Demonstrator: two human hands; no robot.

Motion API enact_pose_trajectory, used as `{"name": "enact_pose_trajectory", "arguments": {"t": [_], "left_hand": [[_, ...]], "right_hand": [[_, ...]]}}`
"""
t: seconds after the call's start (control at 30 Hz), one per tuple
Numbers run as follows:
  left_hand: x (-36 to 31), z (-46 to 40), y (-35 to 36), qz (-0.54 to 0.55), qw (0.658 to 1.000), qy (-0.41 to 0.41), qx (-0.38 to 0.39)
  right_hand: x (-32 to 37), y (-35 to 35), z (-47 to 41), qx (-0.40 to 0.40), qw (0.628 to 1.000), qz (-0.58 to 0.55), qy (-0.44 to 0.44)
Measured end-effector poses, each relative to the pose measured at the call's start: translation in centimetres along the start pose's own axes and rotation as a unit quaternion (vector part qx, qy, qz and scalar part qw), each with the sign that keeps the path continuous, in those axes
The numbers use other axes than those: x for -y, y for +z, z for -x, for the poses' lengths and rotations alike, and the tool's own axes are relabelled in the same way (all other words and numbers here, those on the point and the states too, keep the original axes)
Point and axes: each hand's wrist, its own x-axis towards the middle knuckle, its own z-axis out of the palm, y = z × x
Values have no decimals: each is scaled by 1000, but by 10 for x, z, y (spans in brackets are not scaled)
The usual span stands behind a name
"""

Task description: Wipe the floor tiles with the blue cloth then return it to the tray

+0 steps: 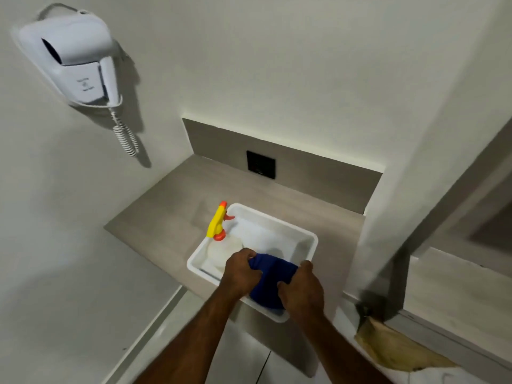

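A bunched blue cloth (270,281) sits over the near end of a white plastic tray (302,231) on a grey wooden shelf. My left hand (239,274) grips the cloth's left side and my right hand (300,291) grips its right side. Both hands hide part of the cloth and the tray's near rim. Grey floor tiles (249,356) show below the shelf, between my forearms.
A spray bottle with a yellow and orange trigger (219,225) stands in the tray's left end. The shelf (166,214) fills a white-walled niche with a black socket plate (261,164). A white wall hair dryer (72,56) hangs up left. Damaged brown board (388,345) lies low right.
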Motion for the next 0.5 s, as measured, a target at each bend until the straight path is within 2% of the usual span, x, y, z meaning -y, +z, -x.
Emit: {"name": "enact_pose_trajectory", "arguments": {"t": [0.17, 0.33, 0.5], "left_hand": [[21, -7, 12, -99, 993, 62, -5], [27, 8, 12, -241, 960, 140, 38], [13, 37, -24, -295, 939, 176, 1]], "right_hand": [[6, 21, -16, 40, 991, 125, -37], [4, 21, -19, 69, 964, 234, -103], [28, 9, -2, 13, 943, 291, -159]]}}
